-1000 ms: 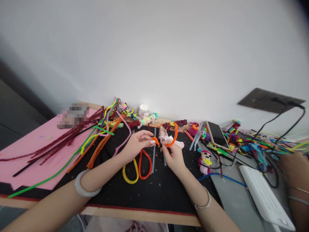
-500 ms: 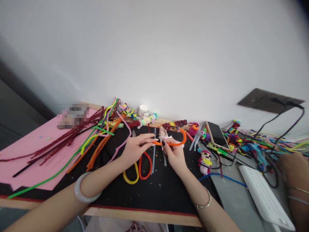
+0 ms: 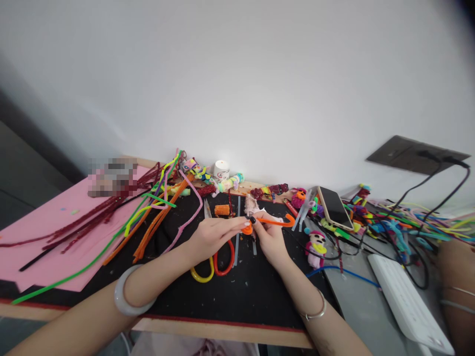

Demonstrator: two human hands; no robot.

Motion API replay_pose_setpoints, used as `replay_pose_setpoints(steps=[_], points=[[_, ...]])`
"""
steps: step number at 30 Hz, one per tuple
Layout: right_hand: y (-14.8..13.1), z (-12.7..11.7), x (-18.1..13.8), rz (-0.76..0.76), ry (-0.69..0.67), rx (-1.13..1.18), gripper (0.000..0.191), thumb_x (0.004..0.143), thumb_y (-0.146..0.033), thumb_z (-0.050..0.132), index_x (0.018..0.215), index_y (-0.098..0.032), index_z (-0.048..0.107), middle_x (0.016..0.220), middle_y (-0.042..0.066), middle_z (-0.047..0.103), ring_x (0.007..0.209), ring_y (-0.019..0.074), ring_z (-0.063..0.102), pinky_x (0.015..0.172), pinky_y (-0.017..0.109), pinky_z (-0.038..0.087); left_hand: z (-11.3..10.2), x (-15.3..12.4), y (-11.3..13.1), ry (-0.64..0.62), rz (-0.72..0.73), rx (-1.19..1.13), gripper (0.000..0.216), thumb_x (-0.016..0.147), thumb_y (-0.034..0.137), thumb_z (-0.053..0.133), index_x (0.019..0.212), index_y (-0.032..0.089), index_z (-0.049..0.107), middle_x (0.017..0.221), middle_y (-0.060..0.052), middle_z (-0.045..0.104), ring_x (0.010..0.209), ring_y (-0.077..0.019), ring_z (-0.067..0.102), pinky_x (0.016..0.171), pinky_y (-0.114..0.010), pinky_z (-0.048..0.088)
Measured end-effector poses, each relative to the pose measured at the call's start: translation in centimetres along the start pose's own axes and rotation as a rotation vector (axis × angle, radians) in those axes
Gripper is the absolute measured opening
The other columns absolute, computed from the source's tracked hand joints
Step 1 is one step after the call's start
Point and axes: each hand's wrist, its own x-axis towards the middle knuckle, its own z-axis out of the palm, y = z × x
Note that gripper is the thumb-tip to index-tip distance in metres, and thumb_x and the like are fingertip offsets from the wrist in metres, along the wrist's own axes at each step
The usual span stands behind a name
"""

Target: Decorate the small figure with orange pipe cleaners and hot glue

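Note:
Between my hands is an orange pipe cleaner (image 3: 285, 223), coiled at one end, with a hooked free end sticking out to the right. My left hand (image 3: 215, 236) pinches the coiled part with its fingertips. My right hand (image 3: 267, 237) grips the same pipe cleaner, thumb and finger at the coil. Just behind them is a pale beige fuzzy piece (image 3: 251, 203). Scissors with yellow and red handles (image 3: 224, 271) lie on the black mat (image 3: 245, 306) below my left hand. An orange coiled roll (image 3: 221, 210) sits beyond it.
Loose pipe cleaners (image 3: 148, 222) spread over pink sheets (image 3: 33, 232) at left. A white roll (image 3: 221, 169) stands near the wall. To the right are a phone (image 3: 334, 207), a small doll (image 3: 315, 249), cables and a white power strip (image 3: 406, 301). Another person's arm (image 3: 458, 291) shows far right.
The orange pipe cleaner's wide curve has shrunk to a coil between my fingers plus a short hook. My left hand has moved slightly right and down, revealing the orange roll.

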Motion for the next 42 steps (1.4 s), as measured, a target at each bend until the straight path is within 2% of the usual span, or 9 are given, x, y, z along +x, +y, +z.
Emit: replay_pose_setpoints(steps=[7, 13, 18, 24, 28, 34, 37, 42], points=[[-0.1, 0.1, -0.1, 0.01, -0.001, 0.006, 0.021, 0.079, -0.04, 0.058, 0.076, -0.02, 0.054, 0.056, -0.004, 0.046, 0.047, 0.0102, 0.042, 0.042, 0.022, 0.034, 0.1, 0.1, 0.3, -0.012, 0.033, 0.053, 0.024, 0.076, 0.023, 0.062, 0.099, 0.027, 0.069, 0.101, -0.004, 0.07, 0.088, -0.0203, 0.066, 0.082, -0.028, 0.048], [0.1, -0.1, -0.1, 0.013, 0.024, -0.044, 0.021, 0.08, -0.04, 0.056, 0.076, -0.02, 0.054, 0.055, -0.004, 0.047, 0.044, 0.0092, 0.04, 0.04, 0.021, 0.031, 0.1, 0.4, 0.8, 0.054, -0.017, 0.027, 0.02, 0.073, 0.024, 0.065, 0.093, 0.026, 0.071, 0.097, -0.004, 0.071, 0.083, -0.0201, 0.067, 0.08, -0.028, 0.049], [0.2, -0.2, -0.1, 0.01, 0.042, -0.062, 0.019, 0.079, -0.039, 0.057, 0.077, -0.02, 0.055, 0.056, -0.003, 0.047, 0.045, 0.0094, 0.041, 0.04, 0.021, 0.032, 0.1, 0.3, 0.3, 0.041, 0.019, 0.054, 0.02, 0.075, 0.025, 0.063, 0.094, 0.028, 0.07, 0.099, -0.002, 0.071, 0.089, -0.0201, 0.066, 0.084, -0.029, 0.047], [0.3, -0.3, 0.0, -0.017, 0.039, -0.064, 0.019, 0.08, -0.037, 0.057, 0.075, -0.019, 0.054, 0.054, -0.004, 0.045, 0.044, 0.009, 0.039, 0.04, 0.021, 0.03, 0.2, 0.3, 0.3, 0.044, 0.021, 0.087, 0.019, 0.079, 0.026, 0.059, 0.096, 0.025, 0.068, 0.099, -0.003, 0.07, 0.091, -0.0197, 0.065, 0.082, -0.028, 0.047], [0.3, -0.3, 0.0, -0.016, 0.051, -0.095, 0.019, 0.08, -0.037, 0.057, 0.074, -0.019, 0.054, 0.053, -0.004, 0.044, 0.044, 0.0094, 0.039, 0.041, 0.022, 0.03, 0.6, 0.7, 0.4, 0.059, -0.104, -0.065, 0.019, 0.078, 0.028, 0.06, 0.096, 0.021, 0.064, 0.091, -0.003, 0.072, 0.086, -0.0187, 0.066, 0.081, -0.028, 0.049], [0.2, -0.2, -0.1, -0.038, 0.054, -0.143, 0.021, 0.08, -0.038, 0.056, 0.073, -0.019, 0.053, 0.055, -0.004, 0.045, 0.044, 0.0096, 0.04, 0.042, 0.023, 0.032, 1.0, 1.4, 0.2, 0.039, -0.352, -0.529, 0.029, 0.072, 0.025, 0.068, 0.097, 0.016, 0.055, 0.078, -0.003, 0.07, 0.078, -0.0196, 0.068, 0.079, -0.033, 0.052], [0.2, -0.2, -0.2, -0.044, 0.049, -0.174, 0.02, 0.081, -0.037, 0.055, 0.073, -0.018, 0.053, 0.056, -0.004, 0.045, 0.045, 0.0095, 0.04, 0.042, 0.023, 0.032, 1.1, 1.6, 0.1, 0.032, -0.395, -0.626, 0.03, 0.072, 0.023, 0.067, 0.098, 0.015, 0.055, 0.075, -0.001, 0.068, 0.074, -0.0176, 0.068, 0.075, -0.031, 0.053], [0.0, -0.1, -0.3, -0.082, 0.025, -0.262, 0.018, 0.082, -0.033, 0.053, 0.072, -0.017, 0.054, 0.059, -0.002, 0.048, 0.051, 0.0109, 0.044, 0.048, 0.023, 0.035, 1.1, 1.5, -0.2, 0.024, -0.396, -0.662, 0.03, 0.074, 0.023, 0.066, 0.1, 0.015, 0.054, 0.072, 0.001, 0.064, 0.07, -0.0137, 0.066, 0.07, -0.027, 0.054]])
